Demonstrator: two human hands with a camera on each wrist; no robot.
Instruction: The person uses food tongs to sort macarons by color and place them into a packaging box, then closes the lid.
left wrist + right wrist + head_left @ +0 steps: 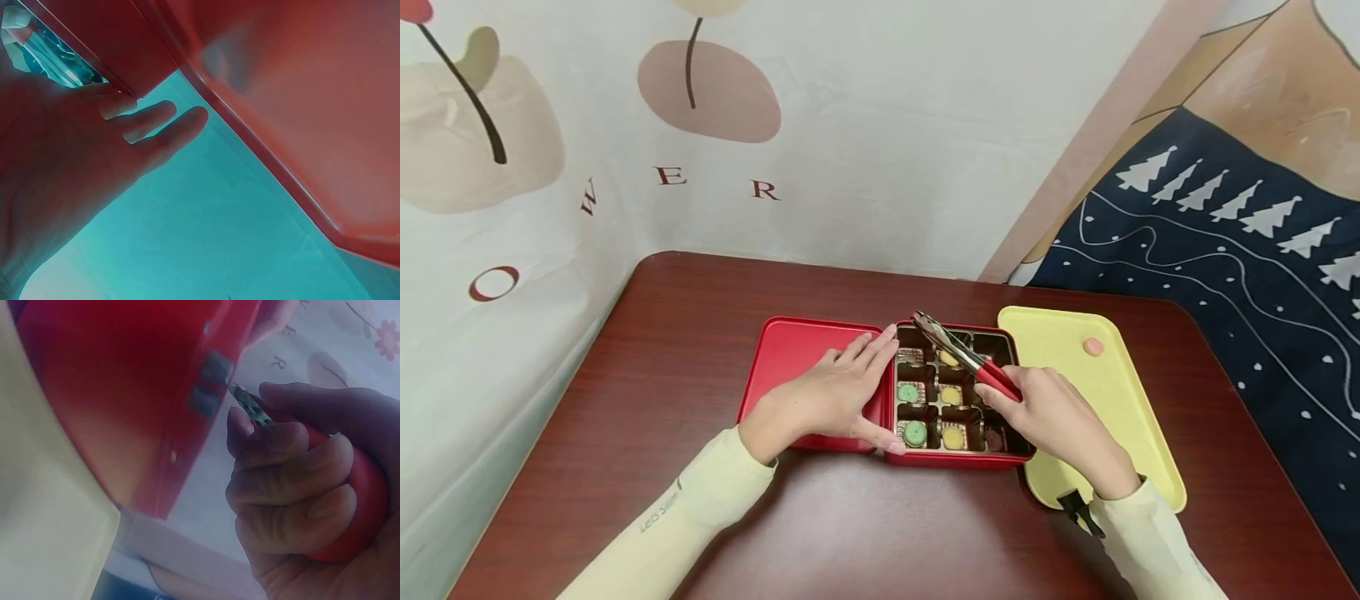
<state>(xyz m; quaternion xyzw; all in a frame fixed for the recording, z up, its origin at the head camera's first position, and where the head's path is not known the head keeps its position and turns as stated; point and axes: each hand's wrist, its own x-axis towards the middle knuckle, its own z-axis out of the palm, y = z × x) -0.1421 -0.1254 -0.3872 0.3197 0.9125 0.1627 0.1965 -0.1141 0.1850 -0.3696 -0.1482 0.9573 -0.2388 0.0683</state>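
Observation:
A red box (958, 460) holds a dark compartment insert with small round macaron-like pieces: green (915, 433), yellow (953, 437) and brown (994, 440). Along the box's left edge lies my left hand (835, 396), fingers spread and mostly straight, the thumb at the front left corner. In my right hand (1052, 417) is a pair of metal tongs (958, 345) with a red handle, fingers curled round it. The tongs reach over the back compartments, tips toward the back left corner. Nothing shows plainly between the tips.
Left of the box lies its red lid (797, 350), partly under my left forearm and hand. A yellow tray (1138, 433) stands at the right, with one pink round piece (1093, 347) near its back. The brown table (700, 333) meets a printed cloth (880, 192) behind.

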